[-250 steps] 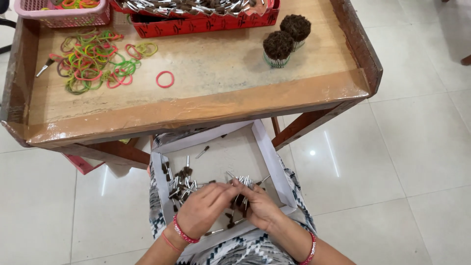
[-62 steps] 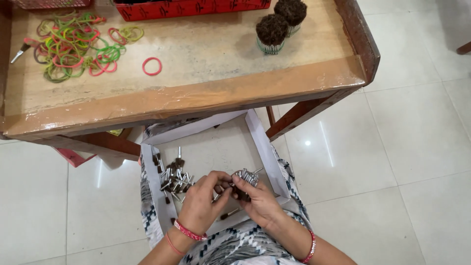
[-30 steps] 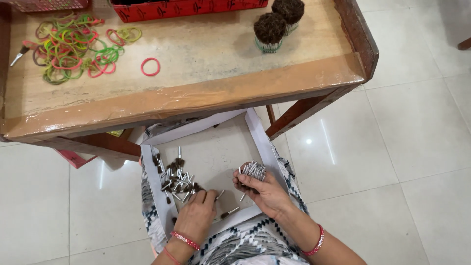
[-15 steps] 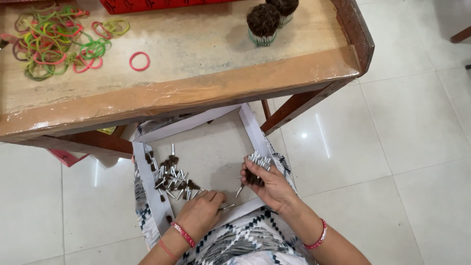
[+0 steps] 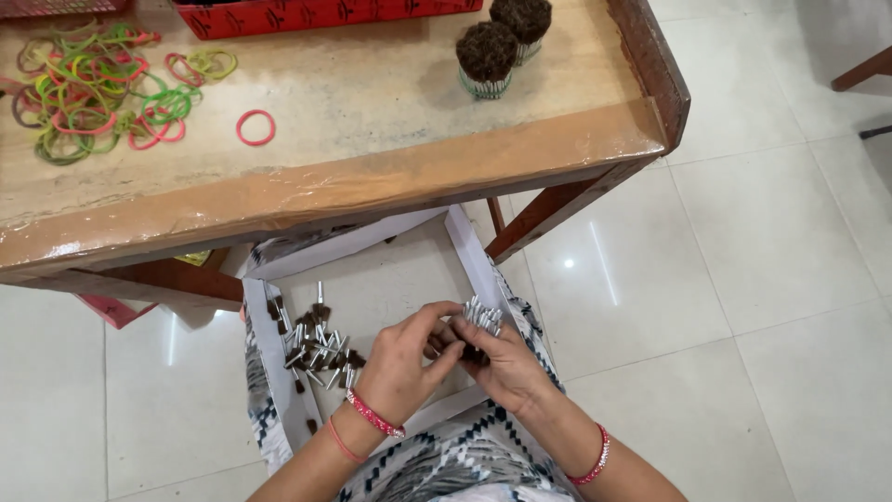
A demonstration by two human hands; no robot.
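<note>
Both hands have come back together over the white tray on my lap. My right hand grips a bundle of small brushes; my left hand pinches at that bundle. Loose brushes lie in the tray, left of the hands.

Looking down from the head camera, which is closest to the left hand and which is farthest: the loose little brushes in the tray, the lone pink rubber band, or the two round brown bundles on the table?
From the left hand:
1. Loose little brushes, just left of it in the white tray on the lap.
2. Lone pink rubber band, up on the wooden table, to the left.
3. Two round brown bundles, at the table's far right.
</note>
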